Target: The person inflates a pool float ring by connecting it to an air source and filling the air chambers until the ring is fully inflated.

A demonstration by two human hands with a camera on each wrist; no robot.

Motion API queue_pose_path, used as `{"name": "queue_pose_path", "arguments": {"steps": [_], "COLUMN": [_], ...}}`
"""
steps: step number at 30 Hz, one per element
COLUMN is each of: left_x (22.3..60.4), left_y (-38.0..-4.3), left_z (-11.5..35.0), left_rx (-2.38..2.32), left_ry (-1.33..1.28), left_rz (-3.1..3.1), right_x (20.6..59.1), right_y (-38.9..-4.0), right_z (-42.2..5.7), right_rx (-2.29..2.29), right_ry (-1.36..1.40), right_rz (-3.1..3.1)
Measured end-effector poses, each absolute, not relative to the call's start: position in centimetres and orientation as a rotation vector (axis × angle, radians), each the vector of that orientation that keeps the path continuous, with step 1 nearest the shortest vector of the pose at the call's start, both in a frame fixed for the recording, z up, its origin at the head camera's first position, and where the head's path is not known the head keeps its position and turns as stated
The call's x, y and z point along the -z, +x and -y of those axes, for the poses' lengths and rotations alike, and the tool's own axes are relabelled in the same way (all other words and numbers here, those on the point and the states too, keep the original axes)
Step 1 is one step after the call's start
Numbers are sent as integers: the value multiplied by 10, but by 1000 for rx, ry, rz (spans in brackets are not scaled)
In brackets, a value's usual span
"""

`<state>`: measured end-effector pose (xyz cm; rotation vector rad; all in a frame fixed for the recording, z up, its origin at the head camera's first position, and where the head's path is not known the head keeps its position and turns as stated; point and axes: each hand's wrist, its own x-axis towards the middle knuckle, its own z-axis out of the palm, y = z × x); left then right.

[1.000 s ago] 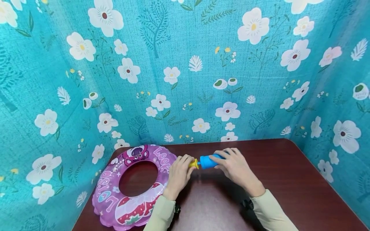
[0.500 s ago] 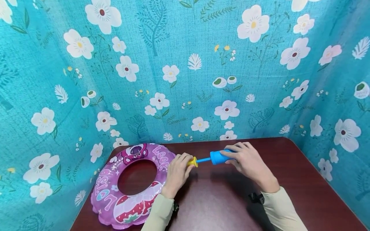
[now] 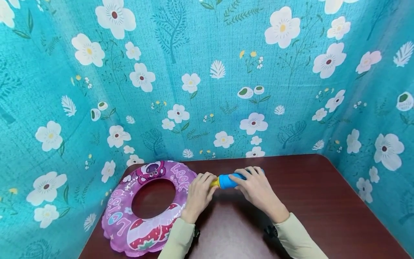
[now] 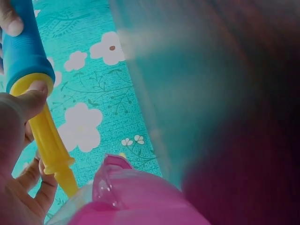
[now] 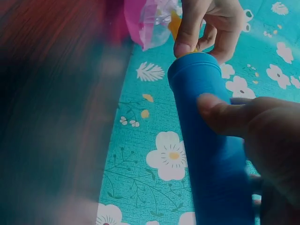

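Observation:
Both hands hold a blue-and-yellow hand pump [image 3: 227, 181] above the table. My left hand [image 3: 199, 194] grips its yellow nozzle end, the thumb pressed on the yellow collar [image 4: 33, 83] in the left wrist view. My right hand [image 3: 258, 190] is wrapped round the blue barrel [image 5: 206, 126], thumb along its side. The barrel sits right against the yellow collar, no rod showing. At the left lies a purple inflatable swim ring [image 3: 119, 208] with strawberry and bear prints, its right side partly behind my left hand. The tapered yellow tip [image 4: 68, 183] overlaps clear film beside the pink ring.
The dark reddish-brown table [image 3: 310, 201] extends to the right and front. A teal floral curtain [image 3: 207, 108] stands behind it and at both sides. Small dark devices sit at both wrists, such as the right wrist device [image 3: 270, 232].
My right hand drew the blue barrel away to the right, exposing a blue rod, then pushed it back left against the yellow collar. My left hand stayed nearly in place.

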<state>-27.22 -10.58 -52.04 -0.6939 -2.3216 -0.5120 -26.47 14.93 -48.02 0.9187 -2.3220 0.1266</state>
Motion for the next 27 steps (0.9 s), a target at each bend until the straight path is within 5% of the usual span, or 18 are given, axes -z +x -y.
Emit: {"name": "queue_pose_path", "arguments": {"steps": [17,27], "left_x": [517,516], "left_y": [-268,-269], "left_z": [102,104], "left_rx": [420,379], "left_ry": [-654,-630], "left_rz": [2403,2411], "right_x": [475,455], "right_y": [-262,-263], "right_z": [-158,-207], "right_rx": [-115,-91], "right_ry": [938,918], "right_rz": [2410,2429]}}
